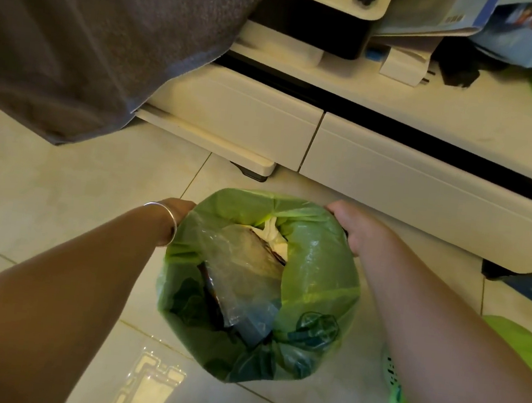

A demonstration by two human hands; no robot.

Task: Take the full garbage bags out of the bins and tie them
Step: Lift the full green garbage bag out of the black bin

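Note:
A green garbage bag (319, 272) stands open on the tiled floor in the lower middle, its rim folded outward over what looks like a bin, which is hidden beneath it. Inside lie clear plastic wrapping, white paper and dark scraps. My left hand (178, 210), with a silver bangle at the wrist, reaches down past the bag's left rim; its fingers are hidden behind the plastic. My right hand (355, 225) curls over the right rim, fingers wrapped down its outer side.
A white low cabinet (393, 168) with drawers runs across behind the bag. Grey fabric (78, 34) hangs at the upper left. Another green bag (518, 352) lies at the right under my forearm. A clear plastic tray (148, 382) lies on the floor at the front.

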